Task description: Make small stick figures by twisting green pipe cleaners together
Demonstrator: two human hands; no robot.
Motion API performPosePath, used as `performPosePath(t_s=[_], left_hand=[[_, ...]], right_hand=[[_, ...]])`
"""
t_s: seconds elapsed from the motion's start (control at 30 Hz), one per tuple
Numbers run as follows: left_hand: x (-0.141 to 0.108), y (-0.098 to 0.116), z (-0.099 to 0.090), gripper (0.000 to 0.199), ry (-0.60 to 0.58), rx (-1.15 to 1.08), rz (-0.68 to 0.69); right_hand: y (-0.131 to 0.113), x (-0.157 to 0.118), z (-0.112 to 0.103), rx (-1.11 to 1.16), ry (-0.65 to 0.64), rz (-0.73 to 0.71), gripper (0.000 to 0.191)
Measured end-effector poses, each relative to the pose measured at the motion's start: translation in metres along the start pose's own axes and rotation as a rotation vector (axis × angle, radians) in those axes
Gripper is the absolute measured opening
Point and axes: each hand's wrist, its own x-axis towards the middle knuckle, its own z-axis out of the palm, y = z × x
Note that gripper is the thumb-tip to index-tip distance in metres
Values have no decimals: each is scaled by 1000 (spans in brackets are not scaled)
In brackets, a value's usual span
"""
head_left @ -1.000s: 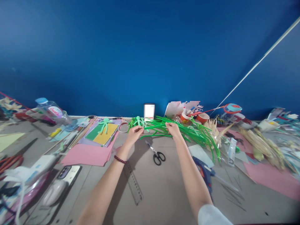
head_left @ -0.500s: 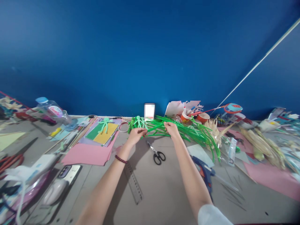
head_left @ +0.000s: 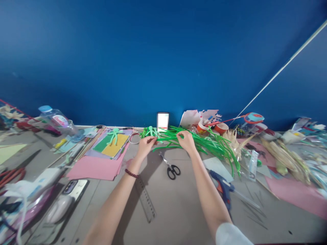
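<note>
Blue wall backs a cluttered counter (head_left: 178, 211), where the left hand (head_left: 146, 145) and right hand (head_left: 186, 141) pinch one green stem (head_left: 167, 140) stretched between them, atop the pile. Light and bendable, it seems best gripped near its ends. Scissors (head_left: 170, 167) lie just below.

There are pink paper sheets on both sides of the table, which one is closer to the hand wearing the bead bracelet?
The pink sheets left of the scissors, beside the left hand; the other pink sheet lies far right.
</note>
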Motion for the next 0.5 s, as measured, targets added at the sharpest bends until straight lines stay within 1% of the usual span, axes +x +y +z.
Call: performPosePath(t_s=[0.07,0.1,0.13,0.17,0.23,0.3,0.37,0.43,0.5], left_hand=[[-1,-1,2,23,-21,31,35],[-1,-1,3,24,-41,44,51],[-2,-1,4,24,-65,60,70],[-3,-1,4,24,-94,80,93],[-4,-1,6,24,-145,125,146],[-5,-1,7,24,-184,158,191],[-6,-1,8,24,-202,172,221],[-7,0,9,24,-194,165,236],[-7,3,9,24,-170,135,232]], right_hand=[[-8,-4,1,-135,27,-235,13],[-13,-6,3,-177,-7,-329,15],[-18,-9,4,-191,-76,-388,16],[-23,-12,6,-194,-164,-418,17],[-31,-18,10,-177,-327,-411,19],[-35,-22,13,-175,-434,-356,20],[-36,-23,14,-170,-485,-323,24],[-36,-23,15,-143,-502,-317,28],[-37,-23,15,-95,-503,-309,27]])
